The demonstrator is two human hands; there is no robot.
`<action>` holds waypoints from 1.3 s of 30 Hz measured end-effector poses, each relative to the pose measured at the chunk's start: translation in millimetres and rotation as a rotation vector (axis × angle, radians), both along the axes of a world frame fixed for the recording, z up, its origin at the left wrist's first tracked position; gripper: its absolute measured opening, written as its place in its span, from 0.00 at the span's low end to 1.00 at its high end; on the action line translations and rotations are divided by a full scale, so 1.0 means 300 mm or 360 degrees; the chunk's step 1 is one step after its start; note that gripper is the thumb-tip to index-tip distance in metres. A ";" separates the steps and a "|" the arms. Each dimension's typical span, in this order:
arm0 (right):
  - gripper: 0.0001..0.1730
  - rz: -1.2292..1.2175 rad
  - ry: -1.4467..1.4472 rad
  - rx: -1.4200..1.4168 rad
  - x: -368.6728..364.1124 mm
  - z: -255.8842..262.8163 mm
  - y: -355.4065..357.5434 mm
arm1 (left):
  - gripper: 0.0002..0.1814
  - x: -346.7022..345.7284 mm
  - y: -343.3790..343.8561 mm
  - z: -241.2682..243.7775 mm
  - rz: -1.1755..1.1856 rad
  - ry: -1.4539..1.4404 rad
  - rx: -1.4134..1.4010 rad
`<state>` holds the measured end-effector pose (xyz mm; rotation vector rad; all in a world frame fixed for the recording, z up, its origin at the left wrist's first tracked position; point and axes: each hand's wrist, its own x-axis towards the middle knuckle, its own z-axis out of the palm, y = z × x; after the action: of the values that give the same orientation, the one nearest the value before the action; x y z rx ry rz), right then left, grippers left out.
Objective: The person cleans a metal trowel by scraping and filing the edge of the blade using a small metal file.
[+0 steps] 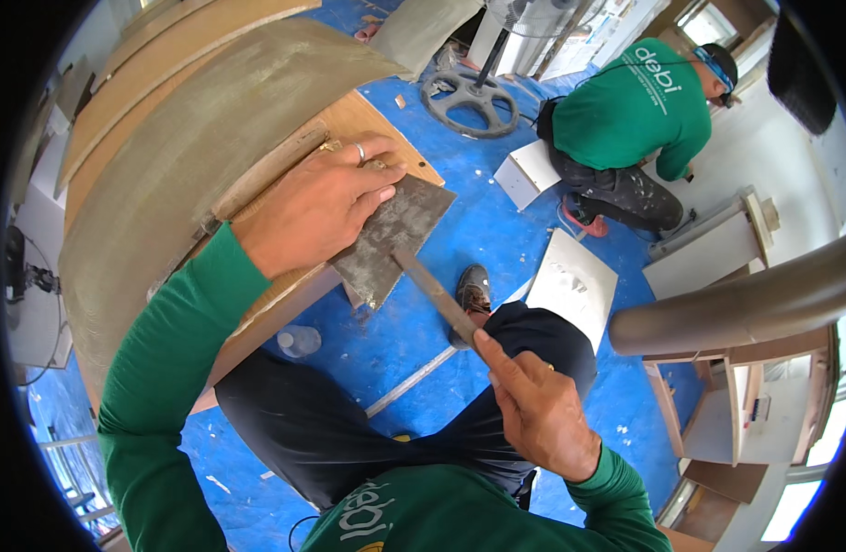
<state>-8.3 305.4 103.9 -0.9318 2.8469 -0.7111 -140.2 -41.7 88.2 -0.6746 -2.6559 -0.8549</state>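
My left hand, with a ring on one finger, holds a flat dark metal spreader plate over the edge of a wooden board. Fine teeth show along the plate's lower right edge, and pale residue is smeared on its face. In my right hand is a narrow flat bar, probably a file. The bar's far end meets or overlaps the plate near its toothed edge; whether they touch, I cannot tell. A rounded wooden piece lies behind my left hand, and my grip hides part of the plate.
A large curved brown panel lies at the left. On the blue floor sheet are a plastic bottle, a white panel and a fan base. A co-worker crouches at the wall; a brown tube juts in from the right.
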 end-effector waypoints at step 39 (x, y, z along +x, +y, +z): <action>0.33 -0.0183 0.0142 -0.0443 -0.145 -0.154 -0.122 | 0.17 -0.002 -0.014 -0.010 0.0042 0.0123 -0.0258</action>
<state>-51.8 268.9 57.7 -0.8543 2.9494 -1.1299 -140.9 -45.9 85.3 -0.6938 -2.6779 -0.5980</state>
